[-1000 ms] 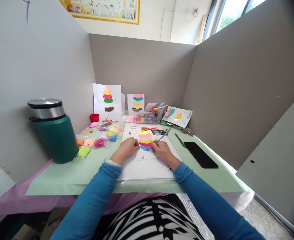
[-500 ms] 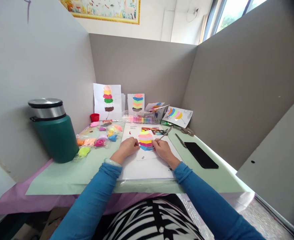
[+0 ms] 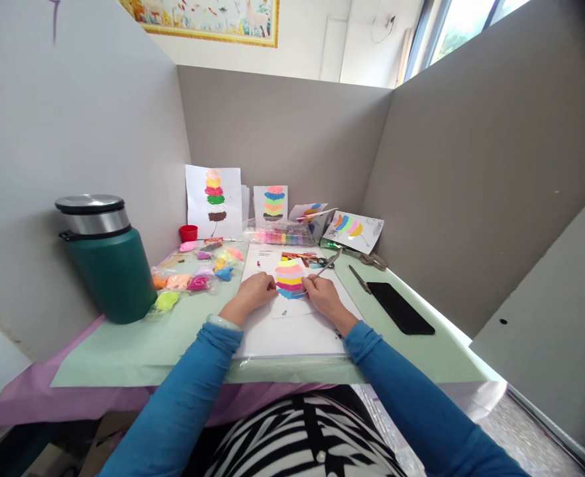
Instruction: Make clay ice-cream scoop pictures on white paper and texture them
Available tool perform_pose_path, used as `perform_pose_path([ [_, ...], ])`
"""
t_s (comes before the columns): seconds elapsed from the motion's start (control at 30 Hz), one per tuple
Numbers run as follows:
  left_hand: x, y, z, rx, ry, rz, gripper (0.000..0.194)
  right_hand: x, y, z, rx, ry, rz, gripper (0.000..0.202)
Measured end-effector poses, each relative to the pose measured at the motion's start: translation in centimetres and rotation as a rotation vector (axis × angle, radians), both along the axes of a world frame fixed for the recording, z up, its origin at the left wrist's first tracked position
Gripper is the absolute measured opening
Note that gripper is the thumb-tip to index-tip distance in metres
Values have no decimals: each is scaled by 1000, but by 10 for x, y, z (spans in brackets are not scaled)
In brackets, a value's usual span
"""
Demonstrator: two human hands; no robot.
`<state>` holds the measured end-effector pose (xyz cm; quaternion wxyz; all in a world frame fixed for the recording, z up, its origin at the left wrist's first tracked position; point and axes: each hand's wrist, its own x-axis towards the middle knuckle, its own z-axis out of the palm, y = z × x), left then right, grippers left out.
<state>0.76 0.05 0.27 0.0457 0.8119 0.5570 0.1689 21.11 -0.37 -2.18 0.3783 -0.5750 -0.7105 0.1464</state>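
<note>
A small white paper card (image 3: 289, 309) lies on the white board, bearing stacked wavy bands of coloured clay (image 3: 290, 269) in yellow, pink, orange, magenta and blue. At its left edge, my left hand (image 3: 256, 291) is closed, fingers curled and fingertips gripping the card's side. My right hand (image 3: 323, 295) is closed around a slim grey metal tool (image 3: 332, 258), which slants up and away to the right. Its lower end is near the card's right edge and partly hidden by my fingers. Scissors (image 3: 326, 263) with dark handles lie just behind the tool.
Bagged coloured clay (image 3: 200, 283) lies left, near a green bottle (image 3: 112, 275) and a red cup (image 3: 189, 232). A black phone (image 3: 400, 309) and a pen-like knife (image 3: 359, 279) lie right. Pictures (image 3: 214, 202) and a clay pack (image 3: 282, 235) stand behind. Grey partitions (image 3: 287, 126) enclose the table.
Both hands stay in nearly the same place at the card's edges. The slim tool in my right hand shows only a very slight shift.
</note>
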Motion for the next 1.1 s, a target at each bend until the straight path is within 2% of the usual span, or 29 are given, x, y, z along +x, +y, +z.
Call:
perform_pose_path([
  [0.3, 0, 1, 0, -4, 4, 8, 17, 0, 0, 2, 9, -34, -35, 34],
  [0.53, 0, 0, 0, -3, 9, 7, 17, -3, 1, 2, -13, -43, 1, 35],
  [0.73, 0, 0, 0, -7, 11, 14, 17, 0, 2, 2, 5, -75, -59, 33],
  [0.97, 0, 0, 0, -13, -10, 15, 18, -2, 3, 2, -8, -77, -19, 36],
  [1.1, -1, 1, -1, -16, -23, 6, 17, 2, 3, 4, -7, -151, -81, 34],
])
